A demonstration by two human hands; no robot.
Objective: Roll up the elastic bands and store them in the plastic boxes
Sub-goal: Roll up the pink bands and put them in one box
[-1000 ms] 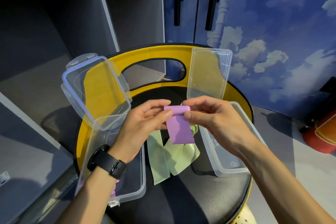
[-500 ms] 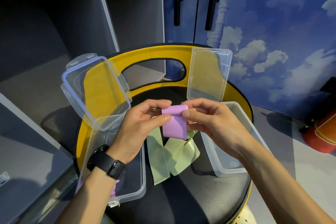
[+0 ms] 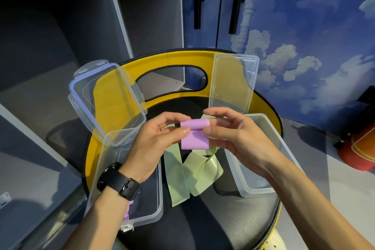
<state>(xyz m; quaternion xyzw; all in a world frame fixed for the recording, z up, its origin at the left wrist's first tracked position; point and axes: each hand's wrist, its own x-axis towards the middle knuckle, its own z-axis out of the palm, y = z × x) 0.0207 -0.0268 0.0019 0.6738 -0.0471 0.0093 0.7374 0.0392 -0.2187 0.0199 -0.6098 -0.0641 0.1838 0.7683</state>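
Grey shelving (image 3: 60,26) stood to the left and a wall painted with sky and clouds (image 3: 304,46) to the right, and between them sat a round black seat (image 3: 203,219) with a yellow back (image 3: 182,59), which carried the things. Two clear boxes lay open on it, the left box (image 3: 156,199) and the right box (image 3: 259,191), each with its lid tilted up behind. Something purple showed low in the left box, too hidden to name. Above the seat, between the boxes, the left hand (image 3: 154,144) and the right hand (image 3: 239,138) pinched a purple band (image 3: 194,134) at its two sides, thumbs and fingertips closed on it. Its top was wound into a small roll, and a short flat tail hung below. A green band (image 3: 192,174) lay loose and unrolled on the seat just beneath the hands. The step in hand looked to be the rolling of the purple band, and it seemed near its end. The next move would call for turning the roll down over the tail while keeping the edges even, then holding it tight so it would not spring open on the way into a box. The green band was not yet rolled.
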